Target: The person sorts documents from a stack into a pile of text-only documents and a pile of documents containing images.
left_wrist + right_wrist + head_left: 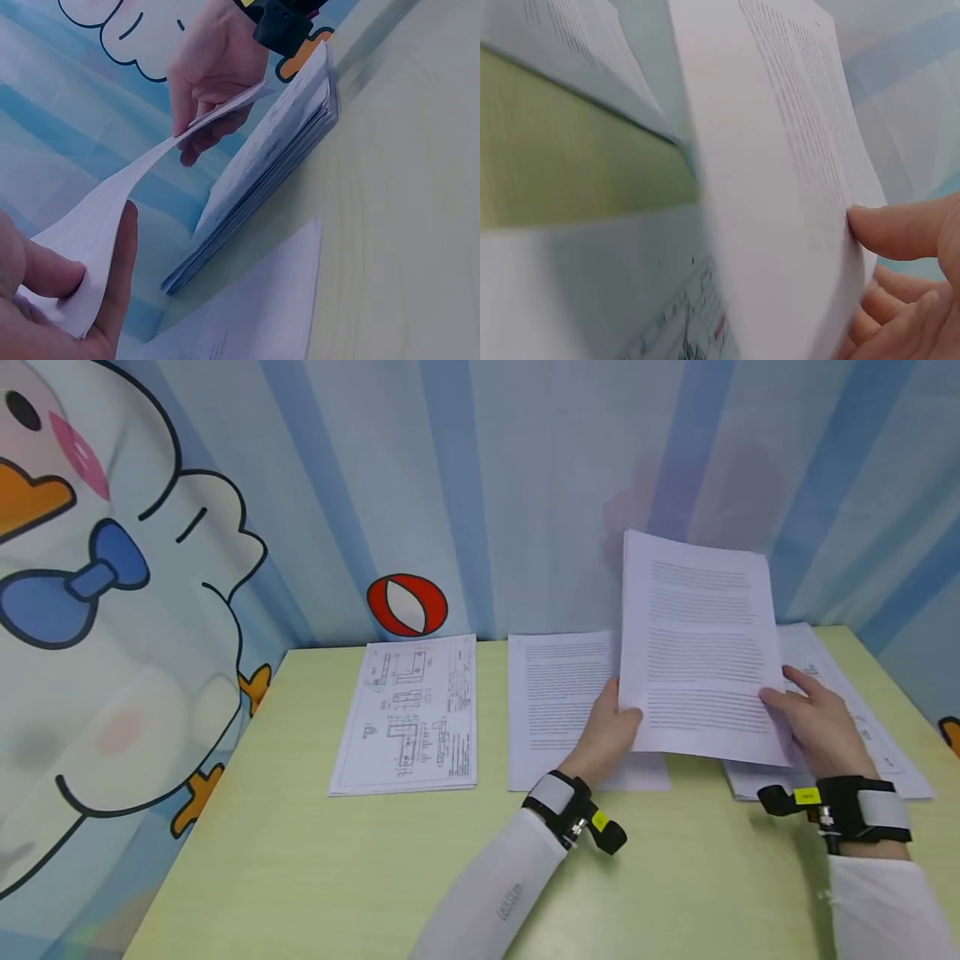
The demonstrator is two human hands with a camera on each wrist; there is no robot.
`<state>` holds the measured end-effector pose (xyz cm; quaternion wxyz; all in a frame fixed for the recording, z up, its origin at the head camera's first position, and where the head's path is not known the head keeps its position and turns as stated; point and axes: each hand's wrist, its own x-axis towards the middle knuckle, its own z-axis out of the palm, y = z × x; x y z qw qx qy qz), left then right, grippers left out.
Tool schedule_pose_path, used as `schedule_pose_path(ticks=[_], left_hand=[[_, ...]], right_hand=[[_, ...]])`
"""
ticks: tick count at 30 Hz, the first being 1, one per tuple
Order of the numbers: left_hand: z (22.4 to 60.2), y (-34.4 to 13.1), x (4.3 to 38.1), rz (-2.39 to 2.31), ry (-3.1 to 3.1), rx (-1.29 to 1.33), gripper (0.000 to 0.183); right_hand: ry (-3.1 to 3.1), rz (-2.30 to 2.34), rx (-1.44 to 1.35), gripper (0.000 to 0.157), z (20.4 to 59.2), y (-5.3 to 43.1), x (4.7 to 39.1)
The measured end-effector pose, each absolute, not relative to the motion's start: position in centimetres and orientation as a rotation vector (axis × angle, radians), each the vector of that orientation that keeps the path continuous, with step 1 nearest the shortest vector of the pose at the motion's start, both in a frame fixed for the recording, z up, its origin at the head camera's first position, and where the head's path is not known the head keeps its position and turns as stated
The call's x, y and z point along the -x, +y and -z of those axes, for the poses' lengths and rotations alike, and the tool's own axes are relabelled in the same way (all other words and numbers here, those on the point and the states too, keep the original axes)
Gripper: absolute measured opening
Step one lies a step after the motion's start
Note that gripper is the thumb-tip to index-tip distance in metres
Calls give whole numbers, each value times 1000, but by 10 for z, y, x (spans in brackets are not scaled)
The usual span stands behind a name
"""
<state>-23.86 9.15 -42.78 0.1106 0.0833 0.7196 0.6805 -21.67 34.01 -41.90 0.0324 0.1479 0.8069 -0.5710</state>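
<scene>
Printed text paper is held up, nearly upright, over the gap between two paper piles. My left hand pinches its lower left edge, with the thumb on the printed face and the fingers behind. At the right edge my right hand grips it the same way, thumb in front. The paper bends between the hands in the left wrist view. Behind its lower left part lies a pile of text pages, partly covered. A thicker pile of drawing sheets lies behind and below my right hand.
A stack of technical drawings lies to the left on the pale yellow-green table. Behind the table's back edge hangs a blue striped cloth with cartoon figures. Each wrist wears a black strap with a small camera.
</scene>
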Motion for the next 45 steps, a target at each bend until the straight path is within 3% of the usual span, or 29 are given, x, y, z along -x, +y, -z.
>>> schedule_pose_path(ticks=[9,16,21,29,45], left_hand=[[421,27,241,-1922,2266,-246,42],[418,-26,246,-1820,2362,-255,35],[422,-52,250,-1646,2430,-186,40],[429,-64,250,-1438,2472,-158,46],[442,-72,248,-1312,2583,-97,44]], right_hand=[[2531,1858,-257,67,412,288,222],[2606,1790,-190,73,449,268,244],[2568,1728,-194,72,446,247,240],[2715,1507,-138,53,444,229,236],[2867,1247,86,54,447,225,234]])
